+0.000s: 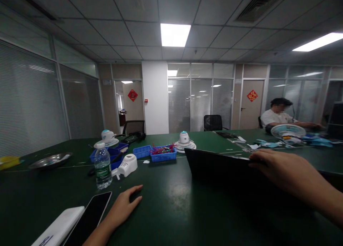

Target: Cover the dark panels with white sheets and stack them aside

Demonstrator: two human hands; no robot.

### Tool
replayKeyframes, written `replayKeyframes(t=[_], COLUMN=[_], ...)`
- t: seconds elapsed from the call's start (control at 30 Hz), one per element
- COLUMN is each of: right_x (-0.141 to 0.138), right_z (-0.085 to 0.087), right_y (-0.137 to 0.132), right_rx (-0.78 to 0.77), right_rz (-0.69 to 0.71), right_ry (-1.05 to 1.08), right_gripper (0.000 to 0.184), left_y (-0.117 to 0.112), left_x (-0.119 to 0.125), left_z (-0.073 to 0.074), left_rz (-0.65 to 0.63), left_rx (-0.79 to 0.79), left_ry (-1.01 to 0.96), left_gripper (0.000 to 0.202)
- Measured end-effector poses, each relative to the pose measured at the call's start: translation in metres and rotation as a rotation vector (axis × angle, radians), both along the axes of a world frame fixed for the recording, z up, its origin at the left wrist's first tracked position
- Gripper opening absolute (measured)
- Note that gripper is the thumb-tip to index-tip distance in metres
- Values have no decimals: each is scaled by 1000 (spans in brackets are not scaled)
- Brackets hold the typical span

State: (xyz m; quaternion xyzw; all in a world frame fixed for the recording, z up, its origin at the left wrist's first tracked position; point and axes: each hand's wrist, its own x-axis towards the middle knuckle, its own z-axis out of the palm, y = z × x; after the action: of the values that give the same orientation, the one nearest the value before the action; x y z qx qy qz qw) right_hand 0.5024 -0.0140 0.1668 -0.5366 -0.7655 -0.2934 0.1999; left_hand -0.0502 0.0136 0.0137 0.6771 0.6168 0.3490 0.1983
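Note:
My left hand [123, 205] lies flat on the dark green table [171, 210], fingers stretched out, holding nothing. A black phone [89, 217] and a white power bank [60, 226] lie just left of it. My right hand [278, 167] rests on the top edge of a black laptop lid [217, 164], its fingers curled over that edge.
A water bottle [103, 166] stands beyond the phone, beside a white fan part [128, 164]. Blue bins [163, 153] with coloured bits, small white fans [184, 141] and a metal dish [50, 160] sit farther back. A seated person [280, 115] works at the far right.

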Motion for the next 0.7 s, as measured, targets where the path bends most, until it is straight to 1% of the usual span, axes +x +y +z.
replayKeyframes(t=[0.1, 0.2, 0.3, 0.4, 0.6, 0.7], right_x=[13, 23, 30, 35, 41, 42], right_z=[2, -2, -8, -13, -22, -23], right_y=[18, 39, 59, 72, 83, 87], right_rx=[-73, -96, -107, -117, -131, -133], right_rz=[-135, -180, -167, -154, -113, -93], right_ry=[-39, -86, -110, -103, -89, -86], right_gripper=[21, 23, 23, 21, 29, 31], left_y=[1, 1, 1, 2, 5, 5], left_x=[0, 1, 3, 3, -3, -6], left_z=[0, 1, 2, 3, 0, 0], left_rz=[4, 9, 19, 25, 27, 18], left_rx=[-3, -19, -18, -7, -11, -24], left_ry=[26, 42, 36, 8, -34, -30], left_gripper=[56, 57, 57, 55, 55, 56])
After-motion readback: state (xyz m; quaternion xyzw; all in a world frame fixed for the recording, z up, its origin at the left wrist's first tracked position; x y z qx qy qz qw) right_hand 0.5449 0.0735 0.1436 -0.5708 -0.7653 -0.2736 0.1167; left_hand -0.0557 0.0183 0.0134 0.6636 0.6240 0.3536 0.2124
